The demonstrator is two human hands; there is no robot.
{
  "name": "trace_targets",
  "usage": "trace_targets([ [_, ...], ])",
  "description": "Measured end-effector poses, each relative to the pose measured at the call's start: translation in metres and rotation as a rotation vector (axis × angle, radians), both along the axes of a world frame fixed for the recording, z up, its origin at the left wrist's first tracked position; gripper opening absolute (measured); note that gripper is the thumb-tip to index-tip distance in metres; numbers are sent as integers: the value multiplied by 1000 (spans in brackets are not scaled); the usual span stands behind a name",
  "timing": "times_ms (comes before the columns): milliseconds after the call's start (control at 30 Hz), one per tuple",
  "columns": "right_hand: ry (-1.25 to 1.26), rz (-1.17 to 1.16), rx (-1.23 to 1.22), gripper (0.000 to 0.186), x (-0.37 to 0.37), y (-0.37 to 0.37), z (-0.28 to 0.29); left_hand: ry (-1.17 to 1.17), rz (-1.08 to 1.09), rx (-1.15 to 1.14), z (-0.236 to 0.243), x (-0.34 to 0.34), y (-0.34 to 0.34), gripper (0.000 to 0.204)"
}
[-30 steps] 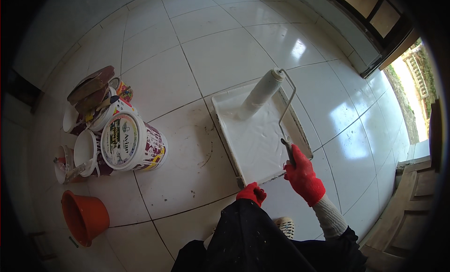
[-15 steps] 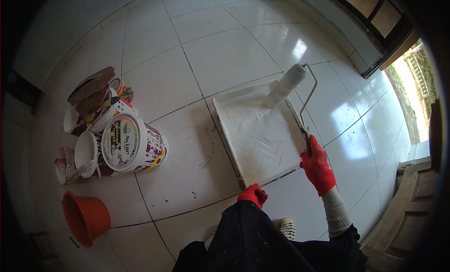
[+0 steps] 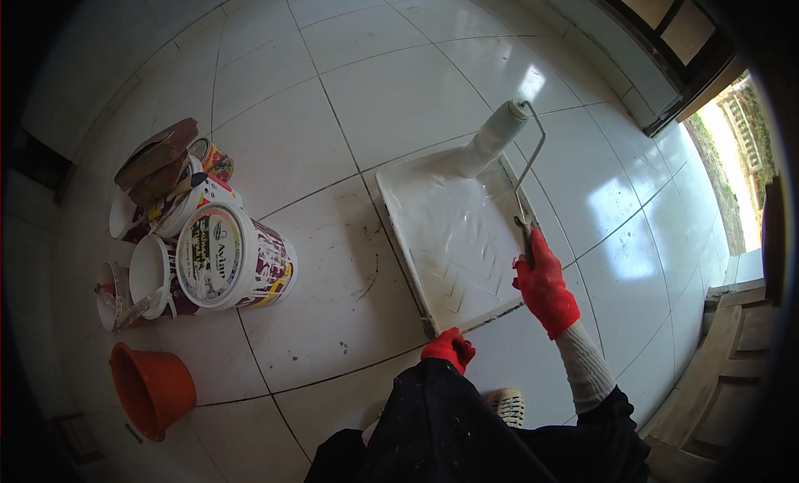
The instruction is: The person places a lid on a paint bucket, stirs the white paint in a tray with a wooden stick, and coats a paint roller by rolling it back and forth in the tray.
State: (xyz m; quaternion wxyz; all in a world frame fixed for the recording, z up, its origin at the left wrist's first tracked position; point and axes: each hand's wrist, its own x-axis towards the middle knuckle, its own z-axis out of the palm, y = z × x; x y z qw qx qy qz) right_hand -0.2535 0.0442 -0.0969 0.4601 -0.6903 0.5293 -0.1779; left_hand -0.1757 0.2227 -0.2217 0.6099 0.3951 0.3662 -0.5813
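A white paint tray (image 3: 399,233) lies on the tiled floor in front of me, with wet white paint over its ribbed bottom. My right hand (image 3: 546,290), in a red glove, is closed around the handle of a paint roller (image 3: 493,140). The roller's white sleeve rests tilted in the far right part of the tray, its wire frame bent round on the right. At the tray's near edge my left hand (image 3: 449,348), also red-gloved, is closed on the rim near the corner. My left fingers are partly hidden.
To the left stand a lidded paint bucket (image 3: 273,267), several open paint pails (image 3: 150,267) and an orange bucket (image 3: 155,390). A brown cloth-like piece (image 3: 158,163) lies on top of the pails. A wooden door (image 3: 732,375) stands at right, beside an opening to outdoors.
My right hand has moved left and slightly away from me, carrying the roller handle over the tray's right edge. The sleeve has shifted a little left and farther off. My left hand stays put.
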Motion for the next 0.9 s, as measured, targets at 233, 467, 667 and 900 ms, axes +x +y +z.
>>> trace_targets([
  [233, -9, 62, -3, 48, 6, 13, -1, 36, 22, -29, -4, -3, 2, 17],
  [467, -65, 66, 154, 51, 16, 25, 6, 80, 30, -29, -10, -1, 1, 18],
  [667, -131, 46, 288, 46, 26, 35, 7, 95, 24, -79, -16, 1, 1, 18],
  [900, -114, 54, 380, 45, 16, 47, 18, 104, 12, -42, -14, 1, 1, 17],
])
